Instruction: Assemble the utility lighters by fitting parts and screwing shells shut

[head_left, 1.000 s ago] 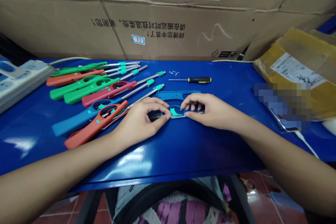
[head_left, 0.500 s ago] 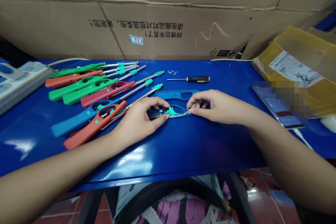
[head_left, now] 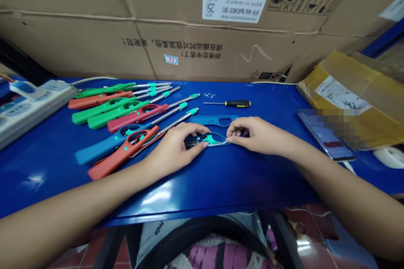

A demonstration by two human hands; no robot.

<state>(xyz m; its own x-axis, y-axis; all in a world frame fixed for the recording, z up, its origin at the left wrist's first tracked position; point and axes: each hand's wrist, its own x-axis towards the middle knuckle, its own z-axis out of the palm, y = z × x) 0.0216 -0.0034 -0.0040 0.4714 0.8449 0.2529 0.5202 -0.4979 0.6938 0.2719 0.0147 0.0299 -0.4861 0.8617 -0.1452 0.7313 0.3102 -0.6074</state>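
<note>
An opened blue lighter body (head_left: 211, 139) with a teal trigger piece and thin white wires lies on the blue table (head_left: 221, 180) between my hands. My left hand (head_left: 175, 148) pinches its dark left end between thumb and fingers. My right hand (head_left: 256, 134) pinches its right end, fingers curled. Just behind it lies a separate blue lighter shell half (head_left: 214, 120).
Several long-nosed lighters (head_left: 126, 113) in green, orange, red and blue lie in a row at left. A black-handled screwdriver (head_left: 232, 103) lies behind. A white power strip (head_left: 28, 105) is far left, a phone (head_left: 325, 134) and yellow parcel (head_left: 356, 92) right, cardboard boxes (head_left: 189, 21) behind.
The view tilted up a little, so everything sits lower in frame. Both hands stay on the opened lighter; my right fingers shifted slightly along its right end.
</note>
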